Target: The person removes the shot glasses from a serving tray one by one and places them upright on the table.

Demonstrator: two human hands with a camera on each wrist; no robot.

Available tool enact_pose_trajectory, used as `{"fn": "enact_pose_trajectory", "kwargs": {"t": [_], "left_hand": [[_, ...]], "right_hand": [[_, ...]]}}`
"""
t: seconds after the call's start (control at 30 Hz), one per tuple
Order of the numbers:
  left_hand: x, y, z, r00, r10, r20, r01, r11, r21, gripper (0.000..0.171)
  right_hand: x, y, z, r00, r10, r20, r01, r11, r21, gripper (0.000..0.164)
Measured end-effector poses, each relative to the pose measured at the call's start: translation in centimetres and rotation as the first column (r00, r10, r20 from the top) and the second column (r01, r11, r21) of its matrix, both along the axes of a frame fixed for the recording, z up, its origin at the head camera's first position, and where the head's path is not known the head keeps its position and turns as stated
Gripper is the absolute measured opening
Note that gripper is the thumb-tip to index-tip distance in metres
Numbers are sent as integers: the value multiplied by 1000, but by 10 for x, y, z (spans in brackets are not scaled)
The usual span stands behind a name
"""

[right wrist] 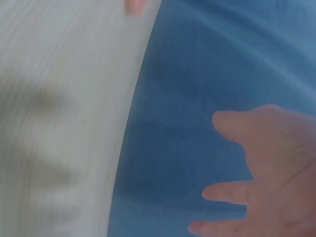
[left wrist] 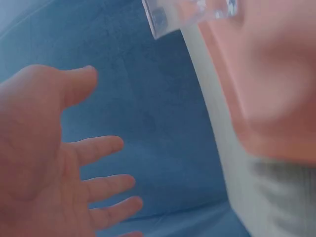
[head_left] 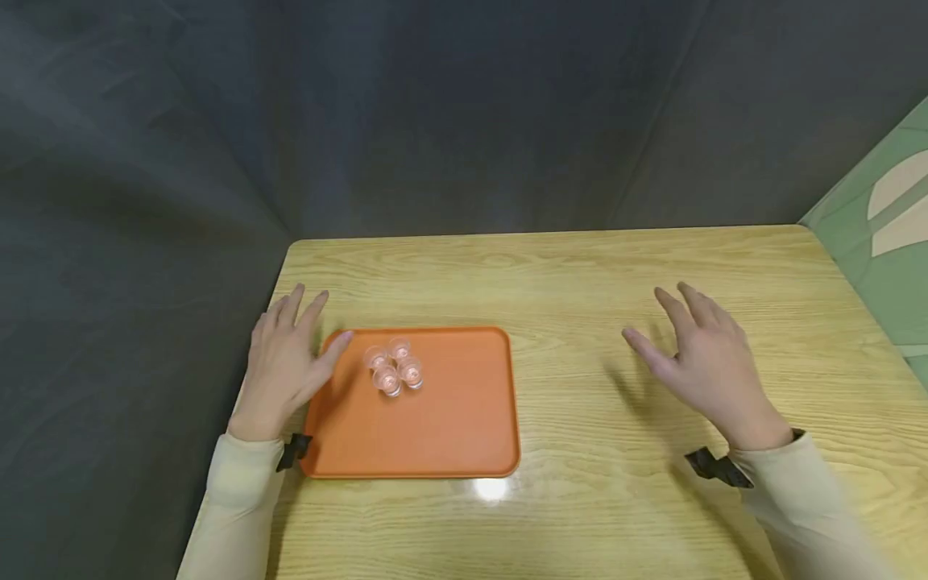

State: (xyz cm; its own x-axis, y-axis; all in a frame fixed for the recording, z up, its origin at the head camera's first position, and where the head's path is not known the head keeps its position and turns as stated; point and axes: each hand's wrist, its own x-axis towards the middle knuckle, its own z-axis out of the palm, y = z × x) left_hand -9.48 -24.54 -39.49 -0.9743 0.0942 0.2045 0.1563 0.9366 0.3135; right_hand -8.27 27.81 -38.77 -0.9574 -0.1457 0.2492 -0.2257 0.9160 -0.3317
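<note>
Several small clear cups (head_left: 391,369) stand grouped in the left half of an orange tray (head_left: 457,419). My left hand (head_left: 284,362) hovers over the tray's left edge, fingers spread, with its thumb pointing toward the cups. In the left wrist view the palm (left wrist: 34,148) faces in and holds nothing, and part of one clear cup (left wrist: 192,15) shows at the top. Well to the right of the tray, my right hand (head_left: 706,366) is held above the wooden table (head_left: 580,282). Its fingers are spread too, and nothing is in its palm (right wrist: 281,177).
A dark curtain (head_left: 464,121) hangs behind the table and down its left side. Beyond the right edge is a green surface with pale shapes (head_left: 892,209). Both sleeves have a black strap (head_left: 718,467) at the wrist.
</note>
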Motion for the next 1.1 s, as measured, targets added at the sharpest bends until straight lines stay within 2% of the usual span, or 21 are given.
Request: {"fn": "enact_pose_trajectory", "kwargs": {"t": [0.1,0.27,0.5,0.7,0.87,1.0,1.1], "left_hand": [[-6,4,-5,1000,0,21,-1,1000,29,64],[-19,10,-11,995,3,97,-11,997,80,52],[-34,18,-11,966,3,259,-21,998,66,42],[-47,30,-9,935,-12,354,-10,998,61,39],[-56,35,-7,906,-2,423,-27,998,62,34],[-61,35,-15,877,-13,480,-27,997,77,31],[-60,33,-22,870,-18,493,-27,996,85,29]], "right_hand": [[-4,-23,-1,994,97,-45,-100,991,-85,66],[-8,-66,-2,974,225,18,-216,954,-207,55],[-12,-124,-8,916,398,46,-369,882,-292,48],[-15,-161,-13,870,466,163,-395,855,-337,47],[-16,-186,-23,831,512,216,-413,829,-376,48],[-18,-202,-31,822,532,203,-438,818,-374,45],[-17,-211,-36,826,532,186,-440,816,-375,41]]}}
